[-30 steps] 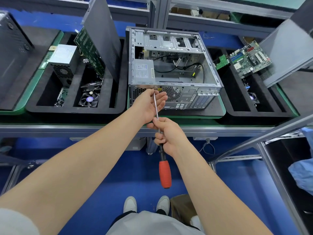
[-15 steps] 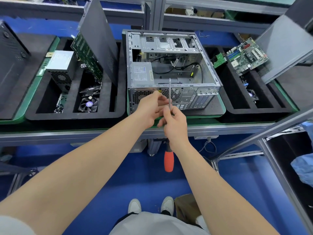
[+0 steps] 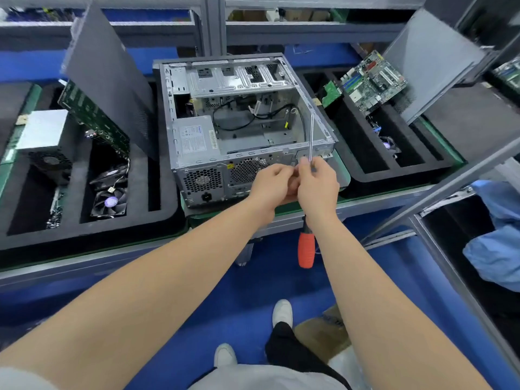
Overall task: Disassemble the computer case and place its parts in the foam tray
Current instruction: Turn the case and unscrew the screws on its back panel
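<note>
Holding a long steel screwdriver with an orange handle (image 3: pixel 306 249) tip-up, the right hand (image 3: pixel 318 190) is gripping the shaft in its fingers, probably to free the tip. The left hand (image 3: pixel 271 182) is curling its fingers against it; whether they are pinching anything cannot be told. The open grey metal computer case (image 3: pixel 202 178) is lying on the table (image 3: pixel 84 267), just beside the black foam tray (image 3: pixel 78 229), keeping transfers short.

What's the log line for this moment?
right hand: grips screwdriver, shaft up | left hand: curled against right hand, contents hidden | computer case: open, power supply inside
</note>
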